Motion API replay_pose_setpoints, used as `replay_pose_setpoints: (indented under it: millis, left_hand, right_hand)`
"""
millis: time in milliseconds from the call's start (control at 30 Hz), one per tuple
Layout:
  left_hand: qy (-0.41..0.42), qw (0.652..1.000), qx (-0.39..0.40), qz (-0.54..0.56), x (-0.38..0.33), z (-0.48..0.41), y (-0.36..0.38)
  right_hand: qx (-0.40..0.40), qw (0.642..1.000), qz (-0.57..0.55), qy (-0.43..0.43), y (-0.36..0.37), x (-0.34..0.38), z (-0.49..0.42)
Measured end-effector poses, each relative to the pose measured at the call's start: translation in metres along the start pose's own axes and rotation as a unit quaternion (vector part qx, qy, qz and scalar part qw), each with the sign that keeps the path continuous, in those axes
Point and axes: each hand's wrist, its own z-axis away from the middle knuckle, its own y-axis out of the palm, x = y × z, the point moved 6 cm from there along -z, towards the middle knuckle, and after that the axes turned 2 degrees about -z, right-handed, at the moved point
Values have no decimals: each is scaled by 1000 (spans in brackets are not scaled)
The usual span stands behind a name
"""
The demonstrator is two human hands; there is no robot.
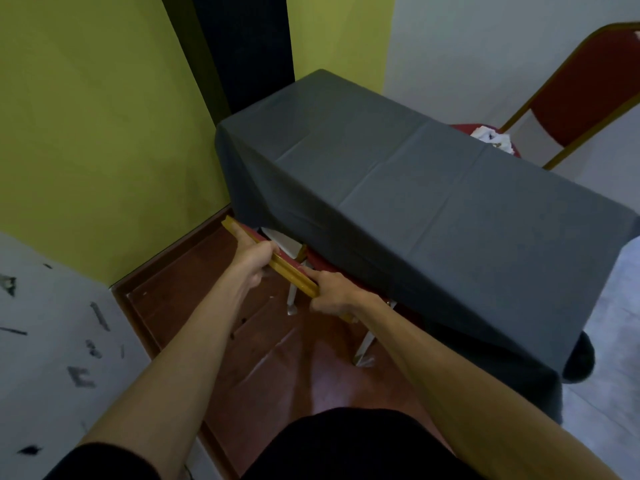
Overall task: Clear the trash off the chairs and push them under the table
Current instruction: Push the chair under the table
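Two bare forearms reach forward from the bottom edge, above a dark-clothed lap at 6 o'clock. Both hands are closed on the top rail of one chair (294,271), a gold-framed chair with red padding that stands just left of centre. That chair is tucked most of the way under the table (415,174), its seat hidden by the cloth; only the rail, a sliver of red back and two pale legs show. The left hand (251,261) wraps the rail with fingers curled underneath and the thumb lying along the top. The right hand (334,294) grips the same rail a little nearer the camera, fingers folded round it, index finger stretched along the red edge.

One table fills the centre and the 3 o'clock side. A dark grey cloth with fold creases covers it and hangs low on the near side. Nothing rests on top of it.

A second chair (585,91) of the same kind stands at 2 o'clock, beyond the far edge of the table and not pushed in. On its red seat lies one small heap of crumpled white trash (493,138), partly hidden by the table edge, so the number of pieces cannot be told.

A reddish-brown floor (214,306) shows at 7 o'clock, and a yellow-green wall (104,133) rises at 10 o'clock.
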Motion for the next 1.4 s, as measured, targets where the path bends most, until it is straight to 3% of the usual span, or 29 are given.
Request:
replay_pose_setpoints:
  millis: [367,533,600,667,733,867,1000,1167,1400]
  left_hand:
    - [-3,1000,12,-10,-4,-2,-3]
    - [8,994,-3,-109,-8,3,-3]
    - [53,969,-54,-235,-16,9,-3]
    - [127,906,-115,-386,-27,23,6]
    - [193,854,-130,-466,-30,40,26]
    - [229,818,-58,-525,-10,76,83]
    - [226,822,46,-521,20,112,153]
    - [221,822,122,-511,54,164,238]
    - [272,779,217,-521,82,252,380]
  right_hand:
    - [-17,999,-46,10,6,5,5]
    - [-46,996,-70,5,5,3,13]
    - [-56,996,-76,4,3,-5,22]
    - [-60,994,-94,2,2,-18,34]
    - [-74,992,-106,4,-1,-31,47]
    - [-112,986,-123,22,-17,-65,80]
    - [-142,980,-132,41,-40,-116,123]
    - [-187,970,-135,79,-65,-192,194]
    - [-237,952,-147,126,-92,-314,304]
